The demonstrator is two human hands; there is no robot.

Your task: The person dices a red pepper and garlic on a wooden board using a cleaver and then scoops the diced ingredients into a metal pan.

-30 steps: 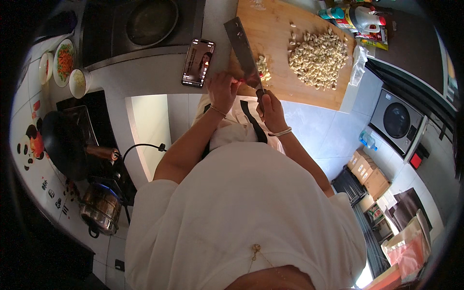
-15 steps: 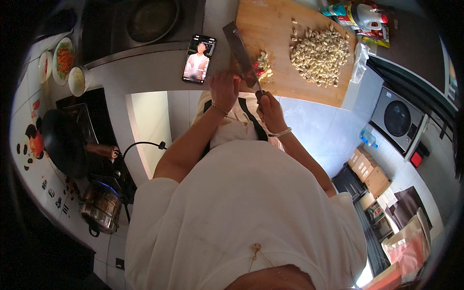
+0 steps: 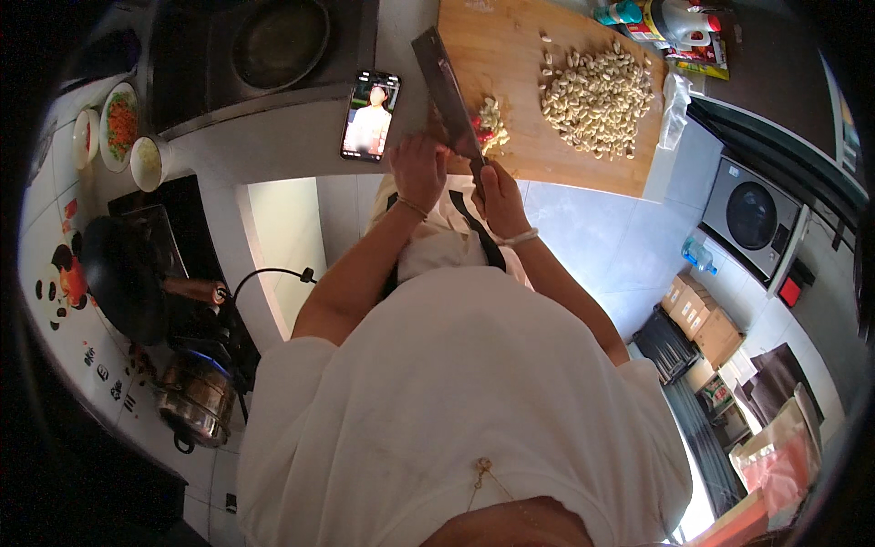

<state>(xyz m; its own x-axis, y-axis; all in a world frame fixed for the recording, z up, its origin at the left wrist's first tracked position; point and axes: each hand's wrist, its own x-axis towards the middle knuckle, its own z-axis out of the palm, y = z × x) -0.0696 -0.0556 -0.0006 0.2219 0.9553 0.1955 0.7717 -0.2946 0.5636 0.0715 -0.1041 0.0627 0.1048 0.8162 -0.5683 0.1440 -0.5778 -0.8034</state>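
Observation:
My right hand (image 3: 499, 196) is wrapped round the handle of a cleaver (image 3: 445, 89), its broad dark blade slanting up and left over the near left edge of a wooden cutting board (image 3: 519, 55). Beside the blade, my left hand (image 3: 419, 169) is closed with its fingers curled at the board's edge; whatever they press on is hidden. Just right of the blade lies a small heap of chopped pale and red pieces (image 3: 490, 125). A large pile of pale peeled cloves or nuts (image 3: 597, 98) covers the right half of the board.
Left of the board, a lit phone (image 3: 369, 118) lies on the counter near a pan (image 3: 281, 44). Farther left are a plate of shredded orange and green food (image 3: 119, 128), a white bowl (image 3: 147, 164), a black wok (image 3: 123, 278) and a steel pot (image 3: 196, 401). Bottles (image 3: 679, 23) stand back right.
The cleaver has shifted slightly, with its blade a little steeper and its handle nearer me. My left hand stays by the blade. The phone's picture differs, and the whole view has turned slightly.

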